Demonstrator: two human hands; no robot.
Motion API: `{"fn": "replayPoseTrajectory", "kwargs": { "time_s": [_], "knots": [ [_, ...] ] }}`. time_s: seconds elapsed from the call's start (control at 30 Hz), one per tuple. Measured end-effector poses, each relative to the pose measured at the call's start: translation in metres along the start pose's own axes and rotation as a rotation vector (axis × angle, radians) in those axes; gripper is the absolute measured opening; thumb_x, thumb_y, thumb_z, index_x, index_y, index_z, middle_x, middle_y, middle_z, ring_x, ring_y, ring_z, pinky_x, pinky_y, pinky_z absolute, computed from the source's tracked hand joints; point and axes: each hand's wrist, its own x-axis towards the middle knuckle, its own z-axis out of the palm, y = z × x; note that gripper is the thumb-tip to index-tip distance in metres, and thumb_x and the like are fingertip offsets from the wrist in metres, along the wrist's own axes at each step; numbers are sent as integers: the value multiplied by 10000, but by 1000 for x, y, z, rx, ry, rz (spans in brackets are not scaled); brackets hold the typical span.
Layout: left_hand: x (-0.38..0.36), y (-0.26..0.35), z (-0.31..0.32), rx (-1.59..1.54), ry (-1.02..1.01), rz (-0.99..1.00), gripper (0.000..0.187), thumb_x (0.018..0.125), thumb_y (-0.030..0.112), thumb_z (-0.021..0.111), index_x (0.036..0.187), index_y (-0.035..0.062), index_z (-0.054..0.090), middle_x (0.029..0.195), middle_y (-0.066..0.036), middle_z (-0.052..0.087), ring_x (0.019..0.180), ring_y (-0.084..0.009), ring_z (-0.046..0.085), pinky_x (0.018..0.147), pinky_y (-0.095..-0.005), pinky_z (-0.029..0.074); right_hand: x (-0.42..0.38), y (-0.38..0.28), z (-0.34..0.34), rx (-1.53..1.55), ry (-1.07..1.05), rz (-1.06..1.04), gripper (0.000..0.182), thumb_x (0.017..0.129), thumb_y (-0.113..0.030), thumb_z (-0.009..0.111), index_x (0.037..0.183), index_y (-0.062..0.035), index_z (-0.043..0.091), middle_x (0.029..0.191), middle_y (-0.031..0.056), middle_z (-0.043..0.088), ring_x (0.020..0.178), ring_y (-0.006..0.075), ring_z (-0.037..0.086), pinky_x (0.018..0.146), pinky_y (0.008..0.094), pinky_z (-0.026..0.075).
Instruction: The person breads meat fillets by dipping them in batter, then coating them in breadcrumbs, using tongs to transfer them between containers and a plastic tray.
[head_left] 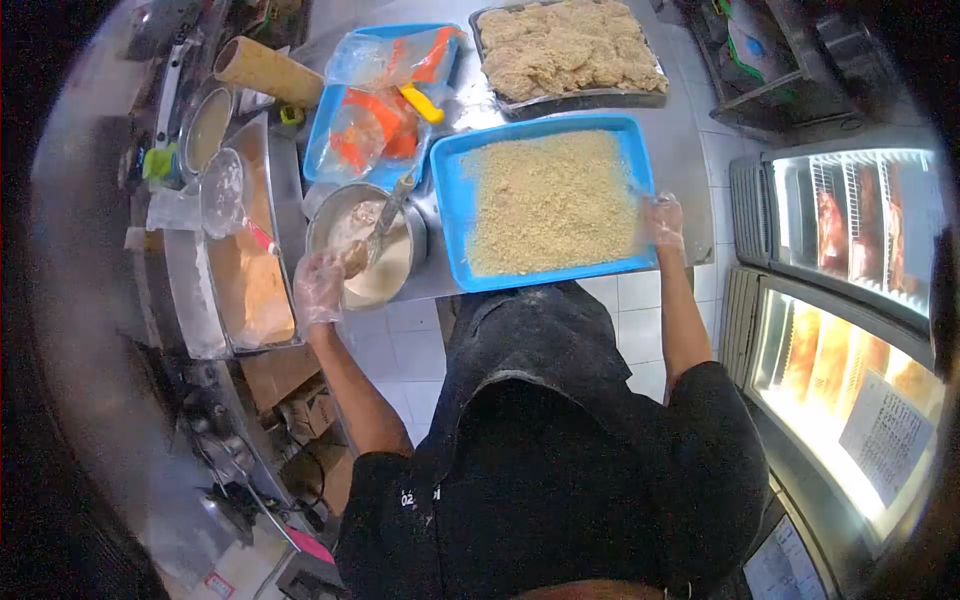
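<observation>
Your gloved left hand [318, 285] sits at the near rim of the round metal bowl of batter [372, 245], fingers curled around what looks like a battered piece; grip partly hidden, so I can't tell how tight. A utensil [388, 215] leans in the bowl, handle up and to the right. Lift the piece clear over the bowl and let it drip there, not over the surface [690, 130]. Right next to the bowl is the blue tray of breadcrumbs [548, 200], crumb layer spread across nearly the whole tray. Your gloved right hand [665, 222] is at that tray's right rim, fingers loosely bent, resting on the edge, holding nothing else that I can see. Keep it there to steady the tray, and keep that hand dry for crumbs only. Counts: two blue trays, the second one [330, 110] further back holding clear plastic bags; one metal tray of breaded pieces [565, 45] at the far end; one batter bowl; one utensil; two gloved hands. Lit display cabinets [850, 230] stand on the right.
</observation>
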Motion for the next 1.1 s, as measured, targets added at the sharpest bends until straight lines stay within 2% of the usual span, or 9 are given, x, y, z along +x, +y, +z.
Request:
{"fn": "replayPoseTrajectory", "kwargs": {
  "time_s": [0.13, 0.2, 0.37, 0.6, 0.73, 0.8, 0.87, 0.93, 1.1],
  "knots": [
    [-11, 96, 27, -2, -184, 24, 175, 755, 120, 626, 901, 24, 606, 862, -78, 607, 791, -175, 574, 712, -283, 459, 17, 0, 6, -1, -71, 160, 140, 793, -157, 495, 770, -26, 540, 671, 95, 577, 619, 158, 586, 570, 269, 512],
    [-8, 72, 73, -658, -353, 113, 173, 760, 143, 627, 886, 26, 609, 850, -81, 611, 797, -170, 572, 709, -283, 461, 5, -1, 23, -381, -155, -160, 206, 786, -183, 500, 857, 4, 548, 698, 105, 587, 621, 154, 586, 563, 263, 508],
    [-25, 94, 135, -130, -459, 615, 223, 761, 45, 618, 973, 1, 564, 903, -92, 624, 839, -203, 591, 753, -309, 480, -82, -62, 139, -720, -309, -613, 382, 798, -221, 522, 1071, 46, 520, 850, 129, 593, 702, 154, 585, 617, 253, 499],
    [-56, -9, 101, -19, 112, 33, 251, 783, 151, 573, 988, 7, 585, 966, -107, 605, 871, -218, 580, 782, -318, 452, -140, -29, 175, -209, -396, -270, 422, 849, -187, 508, 1211, 8, 417, 1167, 134, 497, 1037, 194, 494, 869, 320, 420],
    [-26, -157, 113, -508, 412, -114, 204, 783, 73, 548, 972, 6, 585, 918, -105, 623, 868, -212, 583, 775, -318, 454, -138, 5, 179, -55, -422, -41, 420, 868, -174, 480, 1243, -3, 400, 1185, 109, 497, 1073, 198, 477, 904, 335, 398],
    [-18, -170, 118, -483, 456, -59, 199, 783, 72, 548, 967, 7, 584, 913, -110, 625, 856, -215, 588, 762, -323, 458, -103, 5, 180, -743, -642, -129, 346, 889, -140, 447, 1206, -1, 453, 1079, 80, 560, 922, 183, 552, 815, 286, 450],
    [-23, -120, 105, -342, 383, -72, 213, 781, 100, 560, 970, 3, 582, 923, -120, 625, 842, -224, 594, 749, -330, 462, -69, 2, 193, -144, -338, 113, 358, 877, -189, 444, 1189, -15, 460, 1168, 116, 502, 1076, 220, 467, 919, 358, 381],
    [-27, -93, 99, -106, 425, -88, 229, 771, 133, 576, 963, 7, 589, 907, -131, 624, 827, -248, 597, 740, -343, 464, -28, 5, 204, -304, -322, 81, 353, 867, -209, 446, 1166, -22, 475, 1188, 135, 488, 1127, 244, 437, 964, 392, 347],
    [-30, -64, 89, 30, 407, -124, 251, 745, 192, 596, 930, 23, 606, 867, -150, 615, 812, -309, 589, 724, -375, 467, -5, 79, 222, -1392, -1048, -812, 482, 880, -375, 395, 1249, -67, 429, 1146, 131, 525, 975, 283, 515, 840, 407, 394]
  ]
}}
